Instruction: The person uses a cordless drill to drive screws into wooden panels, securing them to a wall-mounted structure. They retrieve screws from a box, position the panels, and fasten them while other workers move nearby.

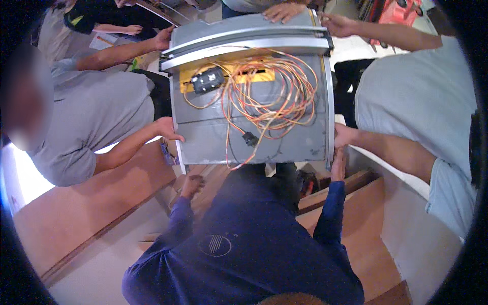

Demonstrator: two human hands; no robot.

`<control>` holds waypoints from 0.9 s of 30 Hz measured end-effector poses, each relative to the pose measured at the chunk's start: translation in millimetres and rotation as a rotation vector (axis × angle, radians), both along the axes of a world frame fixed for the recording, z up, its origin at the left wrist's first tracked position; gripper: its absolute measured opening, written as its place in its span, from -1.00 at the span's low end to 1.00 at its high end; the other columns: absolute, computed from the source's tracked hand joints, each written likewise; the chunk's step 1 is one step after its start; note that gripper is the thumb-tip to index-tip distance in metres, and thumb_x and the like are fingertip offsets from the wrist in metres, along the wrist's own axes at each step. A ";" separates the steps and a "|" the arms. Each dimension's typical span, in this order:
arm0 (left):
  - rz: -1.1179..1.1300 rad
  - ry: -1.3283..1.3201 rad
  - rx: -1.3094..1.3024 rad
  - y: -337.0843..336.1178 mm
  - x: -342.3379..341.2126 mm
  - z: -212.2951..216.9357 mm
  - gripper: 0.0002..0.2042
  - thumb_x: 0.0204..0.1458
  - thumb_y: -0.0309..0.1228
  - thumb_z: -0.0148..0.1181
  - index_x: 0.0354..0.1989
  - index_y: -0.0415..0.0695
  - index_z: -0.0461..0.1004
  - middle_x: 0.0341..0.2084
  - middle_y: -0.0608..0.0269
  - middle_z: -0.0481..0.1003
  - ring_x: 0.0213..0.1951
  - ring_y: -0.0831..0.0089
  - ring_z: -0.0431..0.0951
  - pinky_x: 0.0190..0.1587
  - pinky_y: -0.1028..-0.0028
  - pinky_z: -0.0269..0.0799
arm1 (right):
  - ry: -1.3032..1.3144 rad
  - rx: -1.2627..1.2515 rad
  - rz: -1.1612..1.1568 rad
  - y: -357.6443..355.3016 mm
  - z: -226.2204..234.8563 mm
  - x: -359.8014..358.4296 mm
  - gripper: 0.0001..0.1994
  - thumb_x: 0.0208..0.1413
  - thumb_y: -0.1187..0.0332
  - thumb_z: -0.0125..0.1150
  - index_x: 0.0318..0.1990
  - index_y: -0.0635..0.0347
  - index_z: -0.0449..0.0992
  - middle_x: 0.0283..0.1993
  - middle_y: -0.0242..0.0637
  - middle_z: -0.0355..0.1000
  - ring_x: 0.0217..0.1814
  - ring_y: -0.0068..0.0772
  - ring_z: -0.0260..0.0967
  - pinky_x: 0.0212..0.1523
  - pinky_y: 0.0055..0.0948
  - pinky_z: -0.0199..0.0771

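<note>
A grey-topped table saw [203, 145] with a yellow insert plate [264, 76] and a silver fence [244, 51] spans the space in front of me. Its coiled orange cord [300, 96] lies on top, with a black plug [250, 139] and a black box-shaped piece [208, 80]. My right hand [339, 165] grips the saw's near right corner. Just below the near left corner, my left hand [192, 186] is off the saw, its fingers loosely apart. Other people's hands hold the left edge [168, 128] and right edge [345, 135].
Co-workers in grey [101, 101] and pale shirts [412, 96] stand at either side. Another person's hand [283, 12] rests on the far edge. Wooden boards [101, 203] lie at lower left; a wooden panel [363, 234] is at lower right. Red equipment [399, 20] stands far right.
</note>
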State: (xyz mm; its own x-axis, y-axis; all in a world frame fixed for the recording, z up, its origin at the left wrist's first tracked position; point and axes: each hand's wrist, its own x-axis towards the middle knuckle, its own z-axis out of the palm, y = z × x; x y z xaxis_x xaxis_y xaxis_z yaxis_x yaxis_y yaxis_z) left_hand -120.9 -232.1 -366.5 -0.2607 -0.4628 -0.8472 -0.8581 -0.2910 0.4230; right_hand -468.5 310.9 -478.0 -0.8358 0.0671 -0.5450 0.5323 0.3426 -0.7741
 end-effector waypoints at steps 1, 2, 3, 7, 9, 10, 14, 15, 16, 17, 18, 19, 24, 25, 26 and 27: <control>0.214 -0.088 -0.010 -13.4 7.7 5.3 -0.70 0.15 -0.31 0.17 -0.10 -0.28 0.62 -0.30 0.10 0.63 -0.43 0.39 0.62 -0.47 0.42 0.47 | -0.084 0.104 -0.019 -5.6 -1.4 -5.8 -0.35 0.44 -0.21 -0.29 0.16 0.19 0.50 -0.05 -0.29 0.59 -0.09 -0.36 0.55 -0.11 -0.27 0.59; 0.329 0.050 -0.071 -27.3 11.5 8.9 -0.69 0.17 -0.27 0.13 -0.12 -0.26 0.62 -0.32 0.10 0.63 -0.45 0.36 0.62 -0.47 0.40 0.47 | -0.045 0.115 0.045 -8.8 -0.9 -10.8 -0.35 0.44 -0.20 -0.30 0.14 0.19 0.51 -0.07 -0.29 0.58 -0.14 -0.36 0.56 -0.19 -0.30 0.60; 0.454 0.111 -0.130 -39.4 17.7 15.4 -0.67 0.19 -0.23 0.09 -0.14 -0.25 0.62 -0.33 0.11 0.62 -0.46 0.32 0.61 -0.47 0.39 0.46 | -0.025 0.137 0.031 -12.5 -0.3 -11.9 -0.36 0.44 -0.19 -0.30 0.13 0.20 0.50 -0.08 -0.28 0.58 -0.17 -0.36 0.55 -0.25 -0.33 0.60; 0.350 0.312 -0.479 -75.1 1.7 5.9 -0.53 0.26 -0.10 0.00 -0.20 -0.32 0.63 -0.32 0.05 0.62 -0.32 0.21 0.63 -0.25 0.24 0.53 | -0.062 0.159 -0.071 -29.1 6.8 -11.4 -0.36 0.42 -0.18 -0.24 0.24 0.21 0.42 0.07 -0.01 0.50 0.01 -0.05 0.49 -0.03 -0.18 0.51; -0.208 0.095 -0.771 -83.2 -18.1 -11.9 -0.45 0.30 -0.02 -0.06 -0.13 -0.34 0.63 -0.31 -0.04 0.63 -0.23 0.17 0.63 -0.13 0.21 0.50 | -0.056 0.171 -0.106 -36.2 11.7 -10.1 -0.37 0.40 -0.17 -0.18 0.26 0.22 0.39 0.11 0.09 0.48 0.09 0.05 0.49 0.04 -0.12 0.50; -0.032 0.049 -0.650 -83.8 -37.9 -27.8 -0.45 0.32 0.01 -0.11 -0.05 -0.28 0.61 -0.25 -0.08 0.64 -0.18 0.08 0.62 -0.09 0.17 0.49 | -0.018 0.179 -0.095 -38.2 14.7 -9.0 -0.39 0.40 -0.15 -0.15 0.22 0.23 0.41 0.06 0.06 0.49 0.04 -0.01 0.51 -0.05 -0.16 0.54; -0.083 -0.230 -0.983 -45.7 -55.2 -60.5 -0.44 0.36 0.05 -0.25 0.14 -0.08 0.56 -0.03 -0.14 0.60 0.02 -0.12 0.58 0.04 0.05 0.44 | 0.065 0.129 -0.077 -43.7 26.6 -7.2 -0.48 0.37 -0.08 -0.01 0.06 0.28 0.46 -0.16 -0.08 0.55 -0.18 -0.23 0.58 -0.45 -0.33 0.63; -0.050 -0.220 -1.004 -41.3 -55.2 -61.9 -0.43 0.37 0.06 -0.28 0.16 -0.07 0.55 0.01 -0.12 0.58 0.05 -0.13 0.56 0.08 0.03 0.42 | 0.108 0.145 -0.061 -45.3 29.8 -5.1 -0.47 0.38 -0.08 -0.04 -0.01 0.30 0.52 -0.21 -0.09 0.57 -0.23 -0.23 0.58 -0.47 -0.29 0.61; -0.058 -0.223 -0.994 -37.9 -55.1 -61.1 -0.41 0.37 0.08 -0.31 0.18 -0.06 0.54 0.05 -0.10 0.57 0.09 -0.14 0.54 0.11 0.01 0.40 | 0.164 0.178 -0.052 -48.6 33.3 -4.5 -0.44 0.39 -0.09 -0.07 -0.07 0.32 0.59 -0.26 -0.11 0.60 -0.29 -0.22 0.58 -0.49 -0.26 0.59; -0.076 -0.240 -0.998 -36.6 -54.3 -58.8 -0.40 0.37 0.09 -0.33 0.19 -0.05 0.53 0.10 -0.08 0.56 0.12 -0.15 0.52 0.15 -0.01 0.39 | 0.188 0.186 -0.045 -52.0 36.4 -3.5 -0.42 0.39 -0.10 -0.08 -0.10 0.33 0.63 -0.29 -0.11 0.62 -0.33 -0.22 0.57 -0.50 -0.24 0.58; -0.144 -0.264 -0.982 -35.7 -54.0 -54.6 -0.40 0.37 0.08 -0.36 0.21 -0.05 0.51 0.11 -0.06 0.55 0.13 -0.13 0.52 0.16 -0.01 0.38 | 0.169 0.218 -0.035 -56.5 41.1 -3.6 -0.40 0.39 -0.10 -0.08 -0.14 0.35 0.66 -0.31 -0.11 0.63 -0.37 -0.22 0.57 -0.50 -0.22 0.57; -0.219 -0.288 -0.984 -37.4 -55.3 -51.6 -0.39 0.38 0.08 -0.38 0.22 -0.04 0.50 0.13 -0.05 0.55 0.14 -0.12 0.52 0.17 0.00 0.38 | 0.130 0.222 -0.033 -62.2 43.0 -5.0 -0.40 0.38 -0.10 -0.07 -0.15 0.36 0.66 -0.31 -0.09 0.64 -0.40 -0.22 0.57 -0.50 -0.21 0.57; -0.196 -0.330 -0.932 -32.1 -65.6 -38.5 -0.51 0.39 -0.12 -0.38 0.27 -0.10 0.35 0.17 -0.07 0.50 0.18 -0.08 0.51 0.18 0.02 0.41 | -0.001 0.301 -0.041 -75.7 61.3 -15.5 -0.55 0.31 0.05 0.04 -0.38 0.29 0.61 -0.46 -0.10 0.59 -0.57 -0.29 0.54 -0.51 -0.27 0.58; -0.264 -0.338 -0.967 -27.7 -66.7 -38.1 -0.51 0.39 -0.12 -0.37 0.27 -0.10 0.34 0.18 -0.08 0.49 0.19 -0.09 0.49 0.19 0.02 0.41 | -0.022 0.346 0.019 -74.7 62.9 -18.5 -0.53 0.30 0.05 0.03 -0.41 0.30 0.64 -0.48 -0.08 0.59 -0.56 -0.26 0.56 -0.46 -0.22 0.60; -0.366 -0.324 -1.002 -27.8 -67.0 -35.1 -0.51 0.38 -0.13 -0.36 0.27 -0.11 0.33 0.19 -0.10 0.48 0.20 -0.10 0.48 0.21 0.02 0.40 | 0.032 0.412 0.043 -76.1 63.2 -21.0 -0.47 0.29 0.02 -0.04 -0.40 0.32 0.66 -0.44 0.03 0.59 -0.41 0.00 0.58 -0.29 -0.04 0.57; -0.447 -0.350 -1.008 -24.2 -66.0 -34.3 -0.52 0.37 -0.13 -0.35 0.27 -0.12 0.32 0.19 -0.11 0.47 0.21 -0.11 0.47 0.22 0.02 0.39 | 0.001 0.340 0.038 -75.5 62.4 -24.0 -0.42 0.27 -0.02 -0.10 -0.40 0.34 0.69 -0.40 0.14 0.60 -0.26 0.27 0.60 -0.12 0.13 0.55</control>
